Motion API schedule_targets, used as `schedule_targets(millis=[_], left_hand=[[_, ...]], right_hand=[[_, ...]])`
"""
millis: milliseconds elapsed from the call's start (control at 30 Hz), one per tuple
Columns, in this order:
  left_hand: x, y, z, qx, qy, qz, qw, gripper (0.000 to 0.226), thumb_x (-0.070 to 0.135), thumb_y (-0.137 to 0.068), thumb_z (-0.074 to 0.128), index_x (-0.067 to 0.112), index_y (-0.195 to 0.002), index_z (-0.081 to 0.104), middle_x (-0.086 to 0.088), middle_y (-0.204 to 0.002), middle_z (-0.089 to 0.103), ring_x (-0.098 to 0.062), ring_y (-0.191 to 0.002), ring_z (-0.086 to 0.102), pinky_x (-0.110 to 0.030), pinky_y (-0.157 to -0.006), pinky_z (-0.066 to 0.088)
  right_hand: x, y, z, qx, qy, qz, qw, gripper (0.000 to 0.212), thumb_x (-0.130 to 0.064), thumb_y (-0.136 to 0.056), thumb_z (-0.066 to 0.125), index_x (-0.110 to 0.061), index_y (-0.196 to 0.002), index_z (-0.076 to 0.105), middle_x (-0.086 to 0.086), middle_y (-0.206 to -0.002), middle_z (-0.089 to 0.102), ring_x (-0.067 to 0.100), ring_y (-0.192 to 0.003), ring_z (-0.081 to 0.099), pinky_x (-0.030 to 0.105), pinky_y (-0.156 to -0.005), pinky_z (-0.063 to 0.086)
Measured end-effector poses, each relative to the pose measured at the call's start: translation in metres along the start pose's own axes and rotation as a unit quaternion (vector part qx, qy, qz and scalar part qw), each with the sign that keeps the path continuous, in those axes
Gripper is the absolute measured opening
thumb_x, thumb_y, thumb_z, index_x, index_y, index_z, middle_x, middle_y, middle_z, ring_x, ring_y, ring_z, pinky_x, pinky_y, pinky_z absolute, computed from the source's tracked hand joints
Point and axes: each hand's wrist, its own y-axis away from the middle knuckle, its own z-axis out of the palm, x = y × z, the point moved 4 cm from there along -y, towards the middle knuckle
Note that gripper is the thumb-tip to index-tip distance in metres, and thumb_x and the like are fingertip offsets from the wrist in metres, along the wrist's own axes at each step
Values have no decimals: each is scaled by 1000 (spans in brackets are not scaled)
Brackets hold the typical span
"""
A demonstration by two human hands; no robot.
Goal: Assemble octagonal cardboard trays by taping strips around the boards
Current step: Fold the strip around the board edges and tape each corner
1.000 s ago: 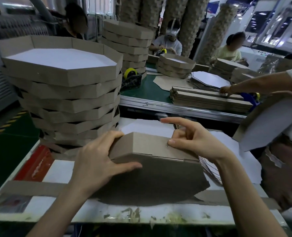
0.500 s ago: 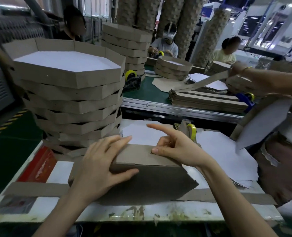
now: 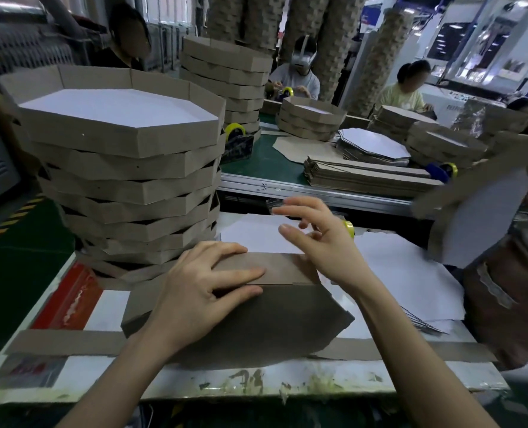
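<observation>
With finished trays point(image 3: 126, 168) stacked at ten o'clock, one board point(image 3: 256, 329) at the bench's point(image 3: 287, 387) six o'clock was judged partly wrapped, its strip point(image 3: 281, 268) pressed by the left hand's point(image 3: 194, 291) spread fingers point(image 3: 241, 273), the right hand's point(image 3: 324, 245) fingers held spread above it.

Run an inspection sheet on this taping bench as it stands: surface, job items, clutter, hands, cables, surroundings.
Surface: white table, brown bands across its front, residue along the edge.
Job's things: brown board lying flat, a strip folded up along its far side; stack of finished trays at left; pile of white boards at right.
Clutter: red patch on the table; yellow tape roll beyond the board.
Hands: left hand presses flat on the strip; right hand above it, fingers spread, blurred.
Cables: nothing seen.
Surroundings: green bench with more stacks and seated workers; a person at right holds a second board.
</observation>
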Motion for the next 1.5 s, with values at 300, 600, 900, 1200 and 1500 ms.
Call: schedule_targets(millis=[300,600,900,1200,1500], left_hand=[[5,-5,-1,-10,22,-28,999,31,49,-84,59,33,-105,75,2,-121,63,-20,-114,54,-42,-94,46],[-6,3,3,-29,21,-38,999,41,41,-88,66,27,-119,44,8,-117,53,-10,-106,48,-33,-86,40],[9,3,1,-85,-106,17,991,39,46,-92,38,39,-131,34,2,-127,55,-24,-114,50,-41,-91,43],[11,2,1,-149,-207,20,967,50,49,-94,11,63,-140,26,-2,-138,42,-23,-120,41,-40,-96,38],[25,-17,13,-92,-174,-25,980,45,70,-88,33,54,-116,63,10,-125,63,-14,-118,51,-37,-101,33]], right_hand=[[-12,25,2,-101,-77,130,983,74,-22,-92,70,-22,-154,30,-4,-67,72,1,-50,48,8,-52,37],[-49,42,3,-1,-209,134,969,18,-4,-94,63,-18,-98,53,11,-82,76,7,-38,34,14,-41,32],[-31,82,26,50,-214,244,944,18,0,-91,66,-13,-83,56,15,-76,73,5,-37,37,14,-38,30],[-11,88,35,47,-217,233,947,16,-7,-90,70,-17,-85,59,12,-80,75,0,-42,51,11,-40,36],[2,88,37,66,-150,140,977,32,-14,-90,70,-23,-87,39,-9,-59,68,-3,-50,56,7,-50,39]])
